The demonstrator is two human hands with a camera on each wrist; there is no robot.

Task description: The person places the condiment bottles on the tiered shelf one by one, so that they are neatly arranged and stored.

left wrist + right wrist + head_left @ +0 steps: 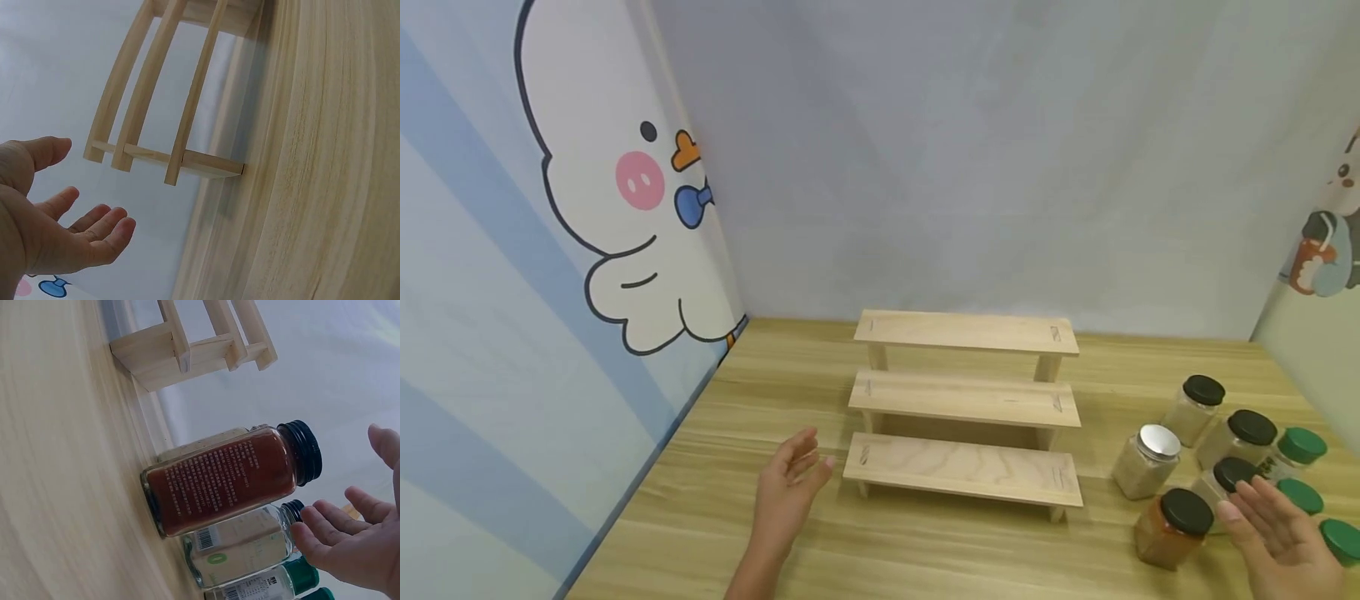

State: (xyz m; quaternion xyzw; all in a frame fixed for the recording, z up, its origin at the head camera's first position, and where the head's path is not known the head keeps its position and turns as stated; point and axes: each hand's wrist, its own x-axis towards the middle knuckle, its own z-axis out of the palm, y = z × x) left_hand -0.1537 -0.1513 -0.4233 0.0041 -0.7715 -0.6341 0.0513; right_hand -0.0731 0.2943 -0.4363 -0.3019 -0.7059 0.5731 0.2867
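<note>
My left hand hovers over the table just left of a three-tier wooden rack, holding nothing, thumb apart from its loosely bent fingers. In the left wrist view that hand is beside the rack's end. At the right, my right hand is held above a group of spice jars, its fingers extended and its palm bare. Nearest to it are a black-lidded jar of red-brown spice and a clear jar with pale contents. All three rack shelves are bare.
Behind the red-brown jar stand a silver-lidded jar and black-lidded jars of pale contents. Several green-lidded jars line the right side. A grey cloth backdrop and a cartoon-printed wall bound the wooden table.
</note>
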